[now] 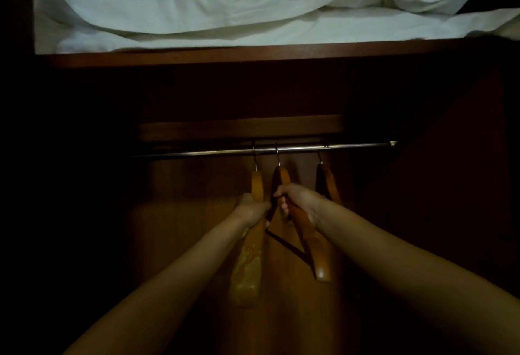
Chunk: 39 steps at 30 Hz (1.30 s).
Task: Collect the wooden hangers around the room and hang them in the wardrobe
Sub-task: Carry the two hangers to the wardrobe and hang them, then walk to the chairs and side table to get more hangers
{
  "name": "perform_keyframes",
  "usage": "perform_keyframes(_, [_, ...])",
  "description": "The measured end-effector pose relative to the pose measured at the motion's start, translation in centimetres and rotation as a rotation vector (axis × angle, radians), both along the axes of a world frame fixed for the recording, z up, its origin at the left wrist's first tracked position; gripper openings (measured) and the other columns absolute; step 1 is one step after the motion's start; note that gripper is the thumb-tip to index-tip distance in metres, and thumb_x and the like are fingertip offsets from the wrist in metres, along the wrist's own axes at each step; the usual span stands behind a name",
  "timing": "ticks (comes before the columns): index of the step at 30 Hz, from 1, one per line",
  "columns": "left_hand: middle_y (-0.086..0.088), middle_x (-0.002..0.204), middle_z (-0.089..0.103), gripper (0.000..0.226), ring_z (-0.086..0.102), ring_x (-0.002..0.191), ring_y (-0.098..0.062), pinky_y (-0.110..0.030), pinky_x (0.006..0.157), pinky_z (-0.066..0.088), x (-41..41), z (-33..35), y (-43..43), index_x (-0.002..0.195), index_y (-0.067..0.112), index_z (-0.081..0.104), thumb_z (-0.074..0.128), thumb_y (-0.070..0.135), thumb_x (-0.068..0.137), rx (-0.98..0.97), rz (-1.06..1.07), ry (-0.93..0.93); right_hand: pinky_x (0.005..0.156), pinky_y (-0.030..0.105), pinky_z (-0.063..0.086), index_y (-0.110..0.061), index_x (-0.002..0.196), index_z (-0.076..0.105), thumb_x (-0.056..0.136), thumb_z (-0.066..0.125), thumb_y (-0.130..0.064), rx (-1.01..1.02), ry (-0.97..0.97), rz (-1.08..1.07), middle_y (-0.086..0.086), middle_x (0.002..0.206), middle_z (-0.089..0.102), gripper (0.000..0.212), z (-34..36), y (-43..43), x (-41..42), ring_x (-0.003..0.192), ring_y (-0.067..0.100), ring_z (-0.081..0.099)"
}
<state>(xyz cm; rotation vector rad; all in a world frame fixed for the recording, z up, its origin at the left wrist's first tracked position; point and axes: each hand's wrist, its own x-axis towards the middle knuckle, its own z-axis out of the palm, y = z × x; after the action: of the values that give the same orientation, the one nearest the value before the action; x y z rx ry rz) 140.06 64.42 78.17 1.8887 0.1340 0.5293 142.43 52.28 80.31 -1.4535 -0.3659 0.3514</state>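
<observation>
Bare forearms reach up from the lower edge into a dim wooden wardrobe (295,95). The left hand (251,209) is closed around the neck of a pale, smooth wooden hanger (249,267) whose curved shoulder looks worn and blotchy near its end. The right hand (297,201) grips the upper arm of a darker, glossy hanger (312,245) with a thin crossbar. Both hang by slim wire hooks from a polished metal rail (295,149). A third hanger (326,183) hangs just right of them, untouched. Above, rumpled white bedding (225,5) lies on the shelf (253,54).
</observation>
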Motion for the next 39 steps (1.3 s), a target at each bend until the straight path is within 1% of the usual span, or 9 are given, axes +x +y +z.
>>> perform_keyframes(10, [-0.009, 0.069, 0.062, 0.01, 0.055, 0.036, -0.01, -0.022, 0.042, 0.047, 0.6, -1.5, 0.4, 0.093, 0.004, 0.065, 0.057, 0.009, 0.089, -0.03, -0.034, 0.012, 0.03, 0.012, 0.032, -0.013, 0.06, 0.044, 0.094, 0.049, -0.015, -0.056, -0.037, -0.009, -0.004, 0.035, 0.04, 0.035, -0.4, 0.2, -0.3, 0.027, 0.006, 0.036])
perform_keyframes(17, [-0.014, 0.086, 0.063, 0.049, 0.058, 0.036, -0.008, -0.021, 0.038, 0.047, -0.2, -1.5, 0.2, 0.128, -0.006, 0.048, 0.063, 0.016, 0.087, -0.125, -0.06, 0.059, 0.035, 0.013, 0.04, -0.01, 0.073, 0.054, 0.093, 0.05, -0.013, -0.155, -0.074, 0.032, 0.0, 0.054, 0.047, 0.021, -0.8, -1.0, -0.8, 0.033, 0.007, 0.044])
perform_keyframes(23, [-0.011, 0.077, 0.062, 0.049, 0.056, 0.044, -0.012, -0.019, 0.039, 0.045, -1.9, -1.2, 0.2, 0.126, -0.005, 0.05, 0.065, 0.017, 0.086, -0.17, -0.059, 0.066, 0.035, 0.017, 0.041, -0.007, 0.077, 0.057, 0.092, 0.049, -0.018, -0.176, -0.049, 0.049, 0.003, 0.058, 0.052, 0.021, -1.6, -0.5, -1.6, 0.036, 0.009, 0.047])
perform_keyframes(28, [-0.012, 0.071, 0.065, 0.054, 0.059, 0.038, -0.013, -0.022, 0.038, 0.047, -3.9, -0.3, 0.0, 0.13, -0.008, 0.047, 0.065, 0.02, 0.087, -0.205, -0.135, 0.078, 0.048, 0.021, 0.051, -0.011, 0.089, 0.06, 0.095, 0.05, -0.031, -0.179, -0.093, -0.022, 0.004, 0.071, 0.059, 0.023, -1.7, -0.6, -4.1, 0.058, 0.014, 0.058])
perform_keyframes(30, [-0.014, 0.086, 0.067, 0.059, 0.066, 0.055, -0.018, -0.027, 0.048, 0.054, -5.2, -0.1, -0.3, 0.133, -0.001, 0.046, 0.067, 0.027, 0.085, -0.164, -0.174, 0.126, 0.052, 0.024, 0.053, -0.011, 0.101, 0.061, 0.095, 0.051, -0.033, -0.184, -0.118, -0.086, 0.006, 0.081, 0.063, 0.025, -1.8, -0.9, -4.9, 0.067, 0.017, 0.063])
perform_keyframes(32, [-0.013, 0.115, 0.064, 0.066, 0.066, 0.089, -0.024, -0.029, 0.068, 0.055, -6.4, 0.0, -0.9, 0.139, 0.007, 0.042, 0.068, 0.034, 0.084, -0.086, -0.172, 0.154, 0.055, 0.023, 0.05, -0.013, 0.116, 0.06, 0.094, 0.053, -0.037, -0.25, -0.19, -0.17, 0.008, 0.098, 0.065, 0.034, -1.7, -1.6, -5.9, 0.081, 0.018, 0.064])
perform_keyframes(35, [-0.004, 0.147, 0.04, 0.087, 0.042, 0.134, -0.027, -0.027, 0.098, 0.038, -7.8, 1.8, -1.0, 0.151, 0.017, 0.022, 0.067, 0.045, 0.081, 0.035, -0.107, 0.019, 0.067, 0.027, 0.047, -0.006, 0.121, 0.06, 0.094, 0.055, -0.034, -0.329, -0.403, -0.327, 0.006, 0.093, 0.064, 0.039, -0.9, -3.8, -8.3, 0.079, 0.015, 0.058])
perform_keyframes(37, [-0.004, 0.15, 0.039, 0.096, 0.035, 0.14, -0.03, -0.039, 0.112, 0.032, -9.0, 3.2, -2.0, 0.147, 0.027, 0.032, 0.067, 0.062, 0.064, 0.145, -0.046, -0.133, 0.082, 0.03, 0.046, -0.004, 0.12, 0.062, 0.095, 0.054, -0.033, -0.481, -0.622, -0.462, 0.006, 0.098, 0.066, 0.04, 0.2, -6.1, -10.4, 0.087, 0.017, 0.061])
perform_keyframes(39, [-0.003, 0.14, 0.049, 0.073, 0.041, 0.134, -0.025, -0.034, 0.109, 0.035, -10.3, 3.9, -4.0, 0.138, 0.023, 0.047, 0.065, 0.053, 0.074, 0.226, -0.039, -0.255, 0.088, 0.027, 0.043, -0.01, 0.127, 0.06, 0.095, 0.053, -0.034, -0.64, -0.778, -0.565, 0.006, 0.122, 0.064, 0.041, 0.8, -8.5, -12.5, 0.109, 0.021, 0.061])
